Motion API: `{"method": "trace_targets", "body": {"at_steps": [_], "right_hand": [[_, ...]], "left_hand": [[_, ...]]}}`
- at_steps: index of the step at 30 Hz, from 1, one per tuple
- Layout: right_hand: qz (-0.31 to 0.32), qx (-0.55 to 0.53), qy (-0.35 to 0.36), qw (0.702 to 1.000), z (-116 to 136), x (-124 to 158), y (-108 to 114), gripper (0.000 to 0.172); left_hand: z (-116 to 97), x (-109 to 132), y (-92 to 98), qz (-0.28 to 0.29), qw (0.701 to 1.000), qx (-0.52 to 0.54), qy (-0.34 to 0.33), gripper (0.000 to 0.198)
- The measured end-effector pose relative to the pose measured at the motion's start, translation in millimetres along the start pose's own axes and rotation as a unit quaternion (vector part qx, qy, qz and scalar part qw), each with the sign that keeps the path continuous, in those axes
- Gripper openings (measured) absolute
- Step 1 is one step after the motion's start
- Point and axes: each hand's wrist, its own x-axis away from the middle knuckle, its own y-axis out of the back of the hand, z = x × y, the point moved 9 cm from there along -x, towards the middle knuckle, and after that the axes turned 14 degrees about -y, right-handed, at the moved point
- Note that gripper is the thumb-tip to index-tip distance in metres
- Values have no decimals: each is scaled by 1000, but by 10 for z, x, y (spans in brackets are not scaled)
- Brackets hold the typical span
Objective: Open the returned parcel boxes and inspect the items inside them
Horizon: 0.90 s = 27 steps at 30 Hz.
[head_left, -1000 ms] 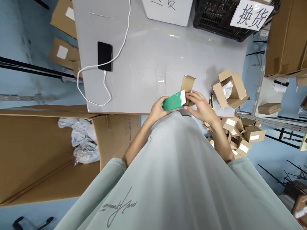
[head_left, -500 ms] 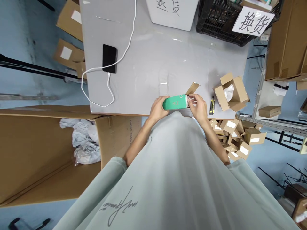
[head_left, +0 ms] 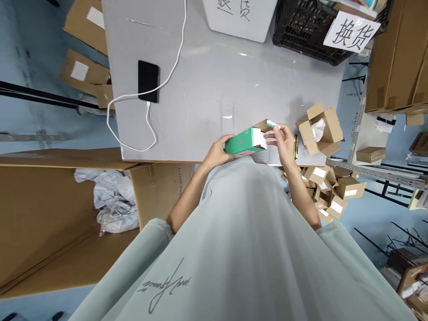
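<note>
My left hand (head_left: 218,152) is closed around the back end of a small green cardboard box (head_left: 240,141), holding it just over the table's front edge. The box's right end is open, showing white inner flaps (head_left: 258,137), and a brown-lined lid flap (head_left: 261,125) stands up behind them. At that flap's tip, my right hand (head_left: 282,139) pinches a slim white-and-green piece (head_left: 272,124) between thumb and forefinger. Whether this piece belongs to the flap, I cannot tell. The other right fingers reach toward the open end. What lies inside the box is hidden.
To the right lie a yellow-black box cutter (head_left: 296,147) and an opened brown carton (head_left: 329,129) with white paper. A phone (head_left: 149,81) with a white cable rests at left. A black crate (head_left: 301,33) and a white bin (head_left: 239,22) stand behind. A large carton (head_left: 160,187) is at lower left.
My right hand has drawn back from the box's open end and turned up, now pinching the white-and-green piece. The green box has tilted, showing its white inner flaps. The view has shifted slightly.
</note>
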Motion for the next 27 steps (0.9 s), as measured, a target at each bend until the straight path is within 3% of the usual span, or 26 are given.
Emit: {"method": "trace_targets", "body": {"at_steps": [12,17,20,23,27], "right_hand": [[10,177,133,975,421,351,-122,37],[-33,263,149,953,472,417,-115,31],[-15,277,180,944,485,491,-191,29],[11,265,175,948,449,498,-232,36],[6,205,115,972,325,307,-93,60]], "left_hand": [[-62,-69,23,5,998,57,-10,85],[-131,-115,-16,11,997,70,-6,84],[-117,-133,-70,18,996,85,7,85],[-116,-148,-134,24,992,124,19,88],[-196,-162,-252,66,982,170,57,93]]}}
